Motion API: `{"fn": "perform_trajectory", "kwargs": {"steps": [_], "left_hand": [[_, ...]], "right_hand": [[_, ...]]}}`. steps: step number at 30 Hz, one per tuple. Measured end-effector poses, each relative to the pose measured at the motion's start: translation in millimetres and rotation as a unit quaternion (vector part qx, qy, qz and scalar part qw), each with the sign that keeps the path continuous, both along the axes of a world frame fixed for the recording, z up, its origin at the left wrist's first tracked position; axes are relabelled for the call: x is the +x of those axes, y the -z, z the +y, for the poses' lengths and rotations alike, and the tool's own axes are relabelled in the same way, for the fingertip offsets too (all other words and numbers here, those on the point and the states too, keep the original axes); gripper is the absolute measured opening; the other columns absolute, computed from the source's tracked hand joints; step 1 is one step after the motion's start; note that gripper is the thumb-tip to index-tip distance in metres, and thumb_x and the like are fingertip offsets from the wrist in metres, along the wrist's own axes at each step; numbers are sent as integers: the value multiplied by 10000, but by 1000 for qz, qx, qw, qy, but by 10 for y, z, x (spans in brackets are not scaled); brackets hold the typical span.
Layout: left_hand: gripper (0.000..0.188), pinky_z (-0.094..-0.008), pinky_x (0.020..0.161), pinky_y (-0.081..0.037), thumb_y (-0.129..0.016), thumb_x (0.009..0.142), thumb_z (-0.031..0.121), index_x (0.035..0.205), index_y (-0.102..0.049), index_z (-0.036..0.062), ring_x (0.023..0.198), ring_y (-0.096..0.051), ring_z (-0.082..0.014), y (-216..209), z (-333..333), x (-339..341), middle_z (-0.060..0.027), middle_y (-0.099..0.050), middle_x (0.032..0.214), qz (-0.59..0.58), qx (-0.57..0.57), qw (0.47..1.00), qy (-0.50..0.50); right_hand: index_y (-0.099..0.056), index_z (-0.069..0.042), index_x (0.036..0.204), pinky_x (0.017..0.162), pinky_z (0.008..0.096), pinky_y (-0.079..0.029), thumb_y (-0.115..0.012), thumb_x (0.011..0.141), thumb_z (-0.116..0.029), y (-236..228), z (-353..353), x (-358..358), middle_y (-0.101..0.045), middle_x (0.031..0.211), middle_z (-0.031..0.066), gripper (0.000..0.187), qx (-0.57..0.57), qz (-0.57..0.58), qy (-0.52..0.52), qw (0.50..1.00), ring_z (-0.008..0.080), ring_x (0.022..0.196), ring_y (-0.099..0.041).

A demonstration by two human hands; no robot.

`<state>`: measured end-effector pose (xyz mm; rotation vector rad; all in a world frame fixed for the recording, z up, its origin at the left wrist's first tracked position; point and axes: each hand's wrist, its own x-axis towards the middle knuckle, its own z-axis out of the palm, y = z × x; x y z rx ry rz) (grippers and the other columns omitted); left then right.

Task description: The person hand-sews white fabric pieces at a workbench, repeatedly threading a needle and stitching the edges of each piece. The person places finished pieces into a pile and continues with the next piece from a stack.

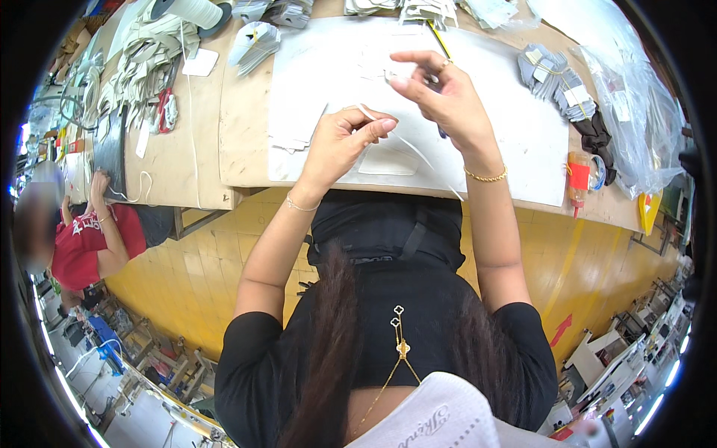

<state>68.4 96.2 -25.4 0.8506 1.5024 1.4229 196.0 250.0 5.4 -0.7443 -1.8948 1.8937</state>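
My left hand (pixel 349 142) is closed, with thumb and forefinger pinching a narrow white strip (pixel 420 154). One short end stands up above the fingers; the long end trails right toward the table's front edge. To its right, my right hand (pixel 448 97) is raised, with forefinger and thumb apart and the other fingers curled in. A dark blue bit (pixel 442 134) shows below its palm; what it belongs to is hidden. Beneath both hands lies a large white sheet (pixel 515 142). A flat pale piece (pixel 388 161) rests on it near the front edge.
Bundled grey pieces lie at the back left (pixel 256 46) and right (pixel 556 81). A white spool (pixel 196 12) and heaped pale strips (pixel 142 60) are far left. A red-banded bottle (pixel 578 179) stands near clear plastic bags (pixel 627 112). A person in red (pixel 97 239) works at left.
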Motion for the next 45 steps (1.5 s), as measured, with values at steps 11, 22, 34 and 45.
{"fn": "perform_trajectory", "kwargs": {"steps": [11, 22, 34, 45], "left_hand": [[219, -219, 634, -412, -827, 875, 172, 1068, -822, 69, 760, -466, -67, 12, -81, 8, 35, -564, 799, 40, 63, 996, -44], [441, -294, 844, -442, -890, 732, 177, 1149, -799, 66, 979, -484, -151, -57, -224, -156, 14, -505, 966, -34, 141, 986, 85], [327, -428, 979, -422, -787, 857, 141, 1172, -718, 84, 1146, -594, -242, 433, -644, 167, -44, -655, 1215, 577, 65, 810, 85], [302, -432, 957, -397, -780, 872, 211, 1151, -726, 108, 1148, -572, -215, 629, -657, 266, -12, -643, 1256, 603, 50, 795, 43]], "right_hand": [[-754, -14, 1011, 662, 220, -467, -709, 993, -358, 202, -251, 270, -679, 866, 5, 348, -34, 0, -23, 999, 48, 737, -545], [-715, -48, 897, 430, 167, -344, -744, 969, -323, 148, -247, 163, -689, 694, -7, 286, -268, -27, -224, 937, 8, 490, -471], [-723, 39, 937, 363, 181, -304, -729, 935, -161, -239, 44, 1198, -648, 640, 54, 200, -278, 156, -88, 944, 24, 382, -427], [-741, -9, 882, 458, 220, -436, -744, 933, -279, 568, -565, 401, -648, 624, 3, 275, -67, -245, 40, 966, 48, 506, -542]]}}
